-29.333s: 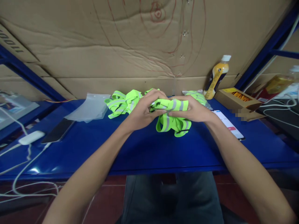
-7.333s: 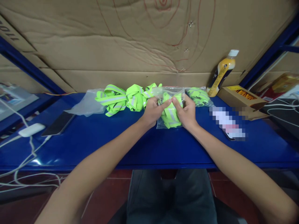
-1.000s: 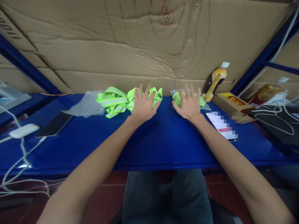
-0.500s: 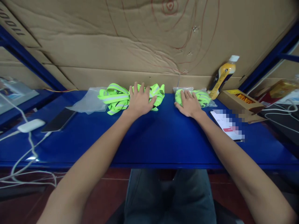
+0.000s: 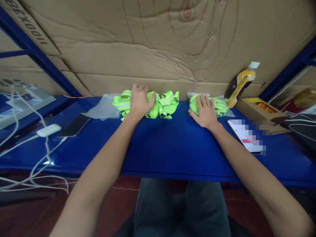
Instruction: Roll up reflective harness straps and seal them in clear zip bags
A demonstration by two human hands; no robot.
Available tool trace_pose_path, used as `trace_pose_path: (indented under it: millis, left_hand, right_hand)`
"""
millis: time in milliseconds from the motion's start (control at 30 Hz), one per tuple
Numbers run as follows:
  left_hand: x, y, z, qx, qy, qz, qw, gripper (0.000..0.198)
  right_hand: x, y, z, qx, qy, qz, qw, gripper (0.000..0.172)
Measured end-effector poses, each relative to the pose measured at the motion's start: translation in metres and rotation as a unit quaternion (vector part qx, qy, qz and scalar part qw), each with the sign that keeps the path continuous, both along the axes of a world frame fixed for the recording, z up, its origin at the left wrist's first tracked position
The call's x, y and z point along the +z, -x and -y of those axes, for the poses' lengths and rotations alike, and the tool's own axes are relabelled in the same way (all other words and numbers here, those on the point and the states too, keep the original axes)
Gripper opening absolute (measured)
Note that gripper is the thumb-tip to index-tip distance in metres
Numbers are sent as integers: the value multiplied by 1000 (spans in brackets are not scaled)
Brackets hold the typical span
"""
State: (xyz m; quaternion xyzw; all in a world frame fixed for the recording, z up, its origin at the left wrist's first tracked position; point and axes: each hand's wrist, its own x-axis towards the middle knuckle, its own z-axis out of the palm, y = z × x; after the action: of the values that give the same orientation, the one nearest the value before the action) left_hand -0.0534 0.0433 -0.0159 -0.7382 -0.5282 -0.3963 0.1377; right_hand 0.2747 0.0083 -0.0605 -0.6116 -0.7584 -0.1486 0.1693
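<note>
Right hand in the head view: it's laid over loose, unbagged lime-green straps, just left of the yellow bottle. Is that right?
One thing is off: the lime-green straps under the right hand aren't loose. The head view shows them in clear plastic, just left of the yellow bottle.

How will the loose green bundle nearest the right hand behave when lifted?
The bundle probably bends easily, as it looks like folded strips. It may unravel if lifted by one edge, since its folds look loose. Its lumpy shape makes rolling unlikely.
</note>
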Motion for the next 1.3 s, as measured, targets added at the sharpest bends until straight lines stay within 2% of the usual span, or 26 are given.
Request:
trace_pose_path:
  millis: [100,167,300,333,400,467,533,633,700,767,833,900,1000,1067,1133,1200,1233,1300]
  left_hand:
    - [3,-29,17,-59,22,-35,997,41]
    - [2,-47,30,-81,47,-90,992,47]
    - [-6,-65,46,-62,71,-221,971,67]
    - [-8,-65,47,-54,77,-240,966,65]
    - [-10,-64,45,-46,89,-253,962,49]
    - [-9,-61,42,-52,95,-225,968,34]
    - [-5,-58,38,-68,86,-164,980,29]
    - [2,-56,36,-104,53,-27,993,27]
    - [6,-58,37,-144,43,88,985,25]
    - [8,-64,38,-198,69,219,953,28]
    - [6,-70,40,-254,124,340,897,35]
    - [4,-74,42,-302,191,417,836,42]
    - [2,-74,43,-349,287,442,775,48]
    - [1,-71,44,-369,337,427,753,50]
    - [1,-69,45,-391,361,402,745,49]
    - [1,-68,45,-409,360,374,750,46]
    - [1,-68,44,-407,345,360,765,44]
    - [0,-68,41,-365,292,331,820,35]
  right_hand:
    - [7,7,8,19,-44,10,999,83]
    - [11,14,13,58,-73,13,996,72]
    - [13,29,18,175,-85,13,981,53]
    - [12,32,18,196,-82,11,977,51]
    - [11,34,18,219,-78,0,973,48]
    - [11,33,18,221,-80,-17,972,47]
    - [12,32,19,217,-84,-35,972,47]
    - [13,32,22,210,-90,-88,969,48]
    - [13,35,23,206,-95,-155,961,52]
    - [13,38,23,191,-102,-230,949,57]
    - [14,39,22,161,-111,-278,940,61]
    - [16,38,20,135,-120,-286,941,67]
    - [19,32,18,124,-127,-262,949,68]
    - [20,29,18,116,-125,-252,953,60]
    - [20,26,16,105,-129,-259,951,49]
    - [19,25,14,98,-145,-282,943,38]
    - [18,25,13,98,-155,-296,937,33]
    - [16,26,12,101,-175,-324,924,26]
